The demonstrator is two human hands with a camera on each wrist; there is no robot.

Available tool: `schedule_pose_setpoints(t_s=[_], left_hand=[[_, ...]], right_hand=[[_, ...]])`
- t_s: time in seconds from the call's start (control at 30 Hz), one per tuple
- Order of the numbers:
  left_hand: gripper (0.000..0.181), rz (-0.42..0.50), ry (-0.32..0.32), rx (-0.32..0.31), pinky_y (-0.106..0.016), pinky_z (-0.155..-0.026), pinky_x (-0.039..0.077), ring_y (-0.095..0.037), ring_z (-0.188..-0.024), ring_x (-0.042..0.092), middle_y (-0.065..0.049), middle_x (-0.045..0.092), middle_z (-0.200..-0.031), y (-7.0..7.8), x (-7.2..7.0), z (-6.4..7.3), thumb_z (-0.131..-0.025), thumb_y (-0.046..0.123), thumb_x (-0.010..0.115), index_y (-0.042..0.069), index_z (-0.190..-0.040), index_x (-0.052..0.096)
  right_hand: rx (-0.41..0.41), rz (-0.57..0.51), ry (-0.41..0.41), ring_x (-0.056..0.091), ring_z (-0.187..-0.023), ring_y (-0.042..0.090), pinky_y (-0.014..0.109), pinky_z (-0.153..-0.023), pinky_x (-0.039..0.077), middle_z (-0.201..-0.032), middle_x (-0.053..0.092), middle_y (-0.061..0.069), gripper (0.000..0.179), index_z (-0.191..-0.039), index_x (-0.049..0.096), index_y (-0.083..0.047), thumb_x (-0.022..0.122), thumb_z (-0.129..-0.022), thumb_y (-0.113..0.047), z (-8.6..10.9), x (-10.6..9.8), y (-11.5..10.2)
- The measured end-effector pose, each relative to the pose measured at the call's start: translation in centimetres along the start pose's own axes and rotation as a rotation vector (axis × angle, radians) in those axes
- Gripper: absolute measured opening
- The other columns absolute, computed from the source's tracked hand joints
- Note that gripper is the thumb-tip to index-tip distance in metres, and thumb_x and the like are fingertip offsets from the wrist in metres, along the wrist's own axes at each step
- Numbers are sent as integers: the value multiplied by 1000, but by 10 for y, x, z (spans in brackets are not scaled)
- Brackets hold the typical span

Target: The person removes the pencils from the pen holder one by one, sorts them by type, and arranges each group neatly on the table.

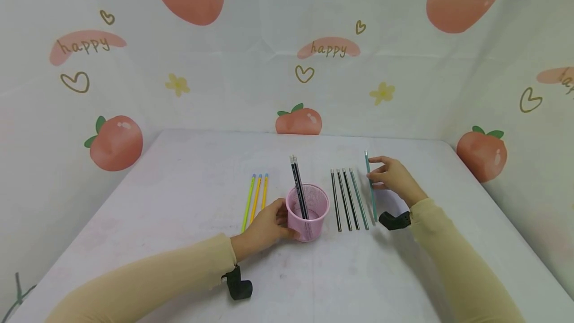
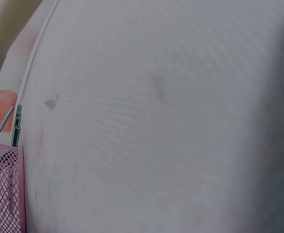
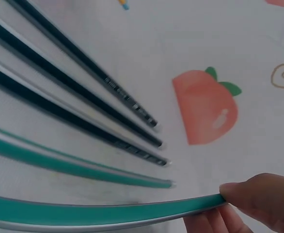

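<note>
A pink mesh pencil cup (image 1: 315, 229) stands near the middle of the table, and my left hand (image 1: 265, 227) grips its left side. Two black pencils (image 1: 297, 176) lean inside the cup. To the right, my right hand (image 1: 394, 178) pinches a teal-green pencil (image 1: 372, 198) near its upper end; the right wrist view shows thumb and fingers (image 3: 258, 196) on that end. Beside it lie another teal-green pencil (image 1: 359, 198) and three black pencils (image 1: 344, 200) in a row. In the left wrist view only the edge of the cup (image 2: 6, 194) shows.
Left of the cup lie a lime-green pencil (image 1: 248, 203) and two yellow pencils (image 1: 256, 193), partly behind my left hand. The white table (image 1: 179, 188) meets a white backdrop (image 1: 233, 74) printed with fruit, hearts and flowers.
</note>
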State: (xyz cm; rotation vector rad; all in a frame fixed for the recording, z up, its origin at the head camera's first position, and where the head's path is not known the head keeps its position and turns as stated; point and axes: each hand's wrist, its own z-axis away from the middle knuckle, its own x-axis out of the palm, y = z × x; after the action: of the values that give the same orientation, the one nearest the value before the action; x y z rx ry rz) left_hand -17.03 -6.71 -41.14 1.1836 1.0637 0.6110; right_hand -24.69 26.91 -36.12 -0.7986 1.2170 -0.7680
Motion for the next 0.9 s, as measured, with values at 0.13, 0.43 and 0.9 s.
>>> schedule_pose_setpoints(t_s=[0.13,0.43,0.9], left_hand=[[66,4,6,-2,-38,-104,49,-30,-119,58,-14,59,-126,0,0,0,-71,-1,82,-1,-128,49],[66,4,2,0,-39,-104,49,-30,-120,57,-13,58,-126,-1,0,0,-72,0,82,0,-128,48],[67,16,2,-9,-39,-104,49,-31,-121,57,-13,58,-127,-2,0,0,-71,-1,82,0,-129,48]], right_hand=[[51,16,-39,65,-83,15,33,-81,61,-110,60,21,60,-145,32,7,60,-93,-3,-6,3,6],[94,141,-65,66,-76,11,30,-73,61,-111,62,28,55,-138,40,10,62,-89,-3,-13,8,11],[178,147,-66,62,-80,15,26,-70,61,-110,56,21,53,-137,43,7,63,-89,-4,-16,17,14]])
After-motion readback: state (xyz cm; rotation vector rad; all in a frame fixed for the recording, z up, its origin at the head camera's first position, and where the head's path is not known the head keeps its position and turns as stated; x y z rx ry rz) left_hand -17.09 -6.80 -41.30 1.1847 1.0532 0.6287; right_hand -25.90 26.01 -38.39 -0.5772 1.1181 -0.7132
